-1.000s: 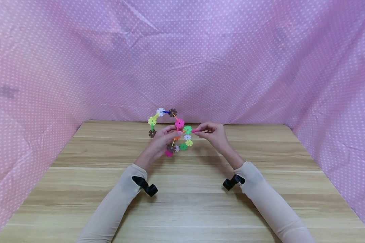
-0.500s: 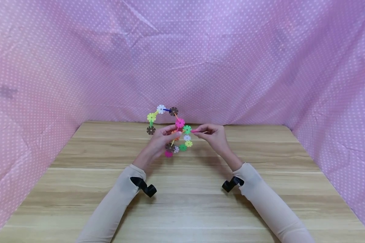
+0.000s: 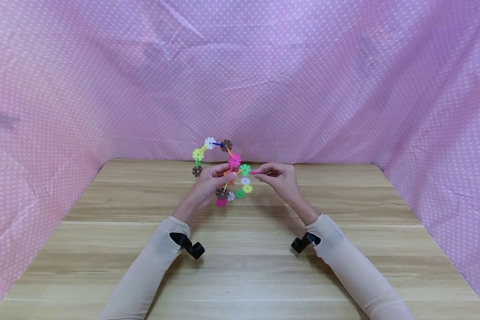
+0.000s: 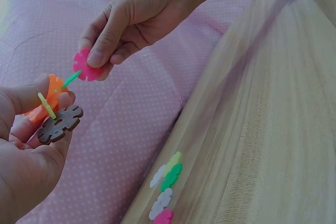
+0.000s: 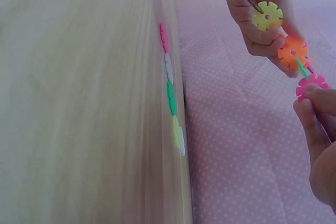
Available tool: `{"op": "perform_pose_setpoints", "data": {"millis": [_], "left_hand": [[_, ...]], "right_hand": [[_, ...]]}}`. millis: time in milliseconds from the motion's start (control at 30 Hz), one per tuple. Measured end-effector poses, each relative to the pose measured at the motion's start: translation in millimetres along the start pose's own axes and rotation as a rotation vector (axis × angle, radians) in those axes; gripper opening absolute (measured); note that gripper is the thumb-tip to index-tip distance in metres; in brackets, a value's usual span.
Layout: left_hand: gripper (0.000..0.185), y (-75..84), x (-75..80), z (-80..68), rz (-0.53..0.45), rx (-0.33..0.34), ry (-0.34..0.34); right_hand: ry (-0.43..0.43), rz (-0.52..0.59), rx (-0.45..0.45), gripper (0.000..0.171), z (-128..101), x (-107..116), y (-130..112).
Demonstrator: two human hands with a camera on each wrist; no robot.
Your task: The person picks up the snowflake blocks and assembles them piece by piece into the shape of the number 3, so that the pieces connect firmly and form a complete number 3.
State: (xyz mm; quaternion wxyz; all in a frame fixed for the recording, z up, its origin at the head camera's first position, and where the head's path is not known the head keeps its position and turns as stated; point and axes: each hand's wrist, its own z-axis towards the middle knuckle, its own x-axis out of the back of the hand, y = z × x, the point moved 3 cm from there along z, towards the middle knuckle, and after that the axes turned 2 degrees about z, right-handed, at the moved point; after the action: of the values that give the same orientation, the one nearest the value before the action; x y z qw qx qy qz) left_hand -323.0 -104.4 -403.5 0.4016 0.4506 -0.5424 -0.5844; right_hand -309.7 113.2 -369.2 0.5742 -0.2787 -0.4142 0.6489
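My left hand [image 3: 224,175] grips a chain of snowflake discs [image 3: 210,143] that arcs up and to the left above the table. In the left wrist view its fingers [image 4: 31,129] hold an orange disc [image 4: 51,94] and a brown disc [image 4: 60,124]. My right hand [image 3: 260,172] pinches a pink disc [image 4: 86,67] that meets a thin green disc [image 4: 70,79] on the chain's end. The right wrist view shows the same joint: orange disc [image 5: 292,52], green disc [image 5: 301,68], pink disc [image 5: 310,84], and a yellow disc [image 5: 266,16] in the left hand.
A short row of loose discs [image 3: 240,194] lies on the wooden table [image 3: 240,275] under the hands, also seen as the disc row [image 5: 170,95]. Pink dotted cloth [image 3: 264,89] walls in the back and both sides. Black wrist mounts [image 3: 192,248] sit on both sleeves.
Both hands and the chain have drifted slightly left; the right hand's pink disc stays at the chain's end. The loose discs have not moved.
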Motion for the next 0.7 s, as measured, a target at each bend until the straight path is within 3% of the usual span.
{"op": "perform_pose_setpoints", "data": {"millis": [367, 700], "left_hand": [[0.047, 0.7, -1.9, 0.6, -0.006, -0.008, 0.032], [0.046, 1.4, -1.6, 1.0, -0.009, -0.055, 0.01]], "right_hand": [[0.029, -0.01, 0.0, 0.012, -1.6, -1.7, -0.1], [0.012, -0.006, -0.012, 0.01, -2.7, -3.8, 5.2]]}}
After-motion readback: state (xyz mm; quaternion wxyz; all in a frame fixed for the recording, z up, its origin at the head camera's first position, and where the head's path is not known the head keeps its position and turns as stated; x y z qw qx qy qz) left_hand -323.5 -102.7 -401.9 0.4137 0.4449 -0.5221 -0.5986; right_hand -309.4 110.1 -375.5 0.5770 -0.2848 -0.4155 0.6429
